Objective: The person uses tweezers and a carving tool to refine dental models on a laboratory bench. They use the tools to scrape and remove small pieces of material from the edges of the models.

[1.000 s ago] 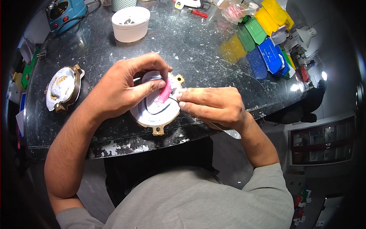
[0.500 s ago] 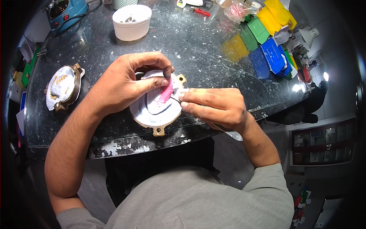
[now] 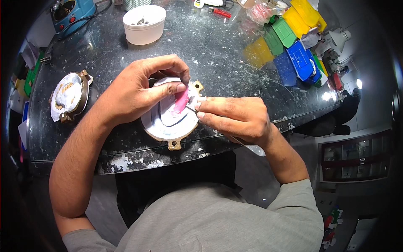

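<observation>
Mould: round white plaster mould (image 3: 168, 131) in a brass-coloured metal ring with lugs; it lies near the edge of the black scratched table (image 3: 218, 54).
Pink piece: smooth, bright pink, curved soft-looking piece (image 3: 181, 102), lying upon the mould's raised middle.
Left hand: hand (image 3: 140, 86) arches over the mould's left side, fingers bent, thumb tip touching the pink piece's upper end; whether it grips or only presses, I cannot tell.
Right hand: hand (image 3: 239, 116), at the mould's right, is closed with pinched fingertips around a thin metal tool with spoon-like end (image 3: 255, 150); its tip is near the pink piece.
Tub: white oval plastic tub (image 3: 145, 34), beyond the mould.
</observation>
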Demonstrator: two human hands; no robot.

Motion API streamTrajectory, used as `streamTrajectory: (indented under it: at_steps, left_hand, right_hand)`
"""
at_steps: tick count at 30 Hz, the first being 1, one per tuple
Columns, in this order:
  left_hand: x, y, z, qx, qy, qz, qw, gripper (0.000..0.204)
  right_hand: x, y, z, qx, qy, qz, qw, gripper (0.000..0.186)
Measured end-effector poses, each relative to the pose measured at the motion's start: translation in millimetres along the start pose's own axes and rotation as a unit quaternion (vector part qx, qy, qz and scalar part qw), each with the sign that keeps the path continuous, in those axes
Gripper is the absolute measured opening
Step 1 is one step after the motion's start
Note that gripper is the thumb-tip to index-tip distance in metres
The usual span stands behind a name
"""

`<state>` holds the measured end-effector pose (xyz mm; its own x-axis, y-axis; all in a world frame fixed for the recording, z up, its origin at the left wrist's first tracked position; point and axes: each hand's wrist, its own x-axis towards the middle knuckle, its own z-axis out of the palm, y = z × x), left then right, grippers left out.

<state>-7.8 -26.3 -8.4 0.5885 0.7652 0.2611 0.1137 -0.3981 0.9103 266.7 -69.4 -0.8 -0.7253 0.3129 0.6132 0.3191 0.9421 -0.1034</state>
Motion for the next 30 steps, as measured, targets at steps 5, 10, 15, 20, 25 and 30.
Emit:
streamTrajectory:
  at_steps: [5,10,15,20,25,30]
  left_hand:
    - [-0.1,6.1,2.1,0.003,-0.001,-0.036,0.999,0.022]
    - [0.1,4.1,-0.1,0.001,-0.002,-0.028,1.0,0.024]
    - [-0.1,3.3,2.1,0.0,0.013,-0.033,0.999,0.025]
    - [1.0,4.0,-0.7,-0.007,-0.003,-0.052,0.999,0.024]
    - [3.1,3.6,-1.7,-0.063,-0.011,-0.082,0.995,0.026]
    - [4.3,-0.8,-6.2,-0.085,-0.017,-0.083,0.993,0.027]
  right_hand:
    - [1.8,-1.6,-0.4,0.002,-0.007,0.004,1.0,0.015]
    - [2.5,1.5,1.1,-0.012,0.006,-0.013,1.0,0.01]
    - [-1.2,4.4,3.4,-0.001,0.007,-0.005,1.0,0.01]
    - [0.7,1.9,1.2,-0.008,0.003,-0.004,1.0,0.01]
    - [1.5,1.5,2.3,0.0,0.007,-0.003,1.0,0.01]
    - [3.7,0.9,2.1,-0.002,0.005,-0.009,1.0,0.011]
